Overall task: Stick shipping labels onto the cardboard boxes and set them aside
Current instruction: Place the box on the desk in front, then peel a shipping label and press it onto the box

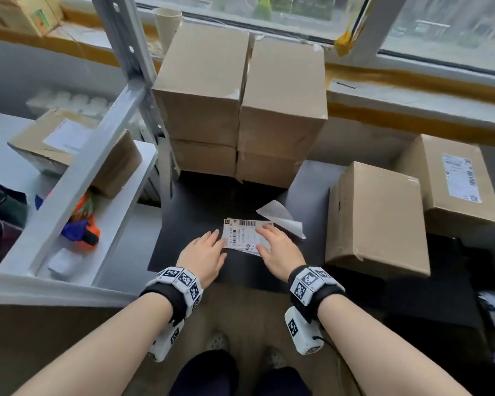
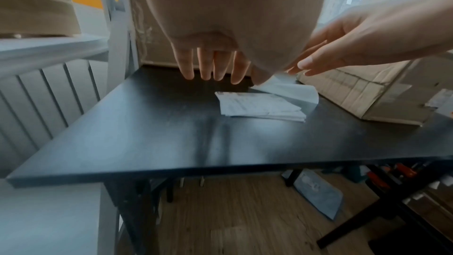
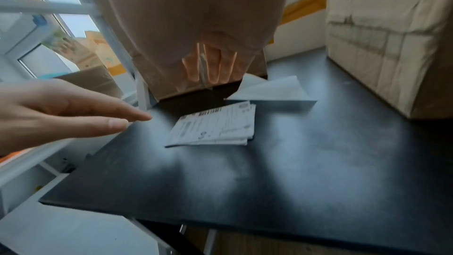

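A small stack of shipping labels (image 1: 245,234) (image 2: 259,107) (image 3: 215,125) lies on the black table (image 1: 200,201). My left hand (image 1: 212,241) hovers over the stack's left edge and my right hand (image 1: 265,238) over its right edge. Both have straight fingers (image 2: 210,65) (image 3: 213,65) and hold nothing; the wrist views show them above the paper, not touching. Four plain cardboard boxes (image 1: 240,104) are stacked at the back. An unlabelled box (image 1: 377,218) stands to the right, and a labelled box (image 1: 452,184) beyond it.
A curled white backing sheet (image 1: 283,218) lies just behind the labels. White metal shelving (image 1: 77,178) on the left holds another labelled box (image 1: 69,147) and an orange and blue tape dispenser (image 1: 83,227). A paper cup (image 1: 167,24) stands on the window sill.
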Motion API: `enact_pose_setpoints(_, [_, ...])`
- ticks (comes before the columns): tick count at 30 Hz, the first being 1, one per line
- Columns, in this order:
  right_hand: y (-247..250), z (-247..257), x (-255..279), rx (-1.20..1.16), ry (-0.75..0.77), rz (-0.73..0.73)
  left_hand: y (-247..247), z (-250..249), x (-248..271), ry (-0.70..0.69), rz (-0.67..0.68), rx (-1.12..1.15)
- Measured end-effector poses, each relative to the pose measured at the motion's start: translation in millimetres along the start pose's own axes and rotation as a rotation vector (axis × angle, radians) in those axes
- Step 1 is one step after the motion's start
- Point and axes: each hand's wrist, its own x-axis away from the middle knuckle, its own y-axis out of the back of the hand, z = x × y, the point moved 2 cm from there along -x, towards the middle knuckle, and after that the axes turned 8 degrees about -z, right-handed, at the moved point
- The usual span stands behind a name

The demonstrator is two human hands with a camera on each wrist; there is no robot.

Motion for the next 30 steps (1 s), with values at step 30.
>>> enact_pose_setpoints(30, [-69, 25, -33, 0.097, -0.065, -0.109, -36, 22, -15, -0.049, -0.057, 0.352])
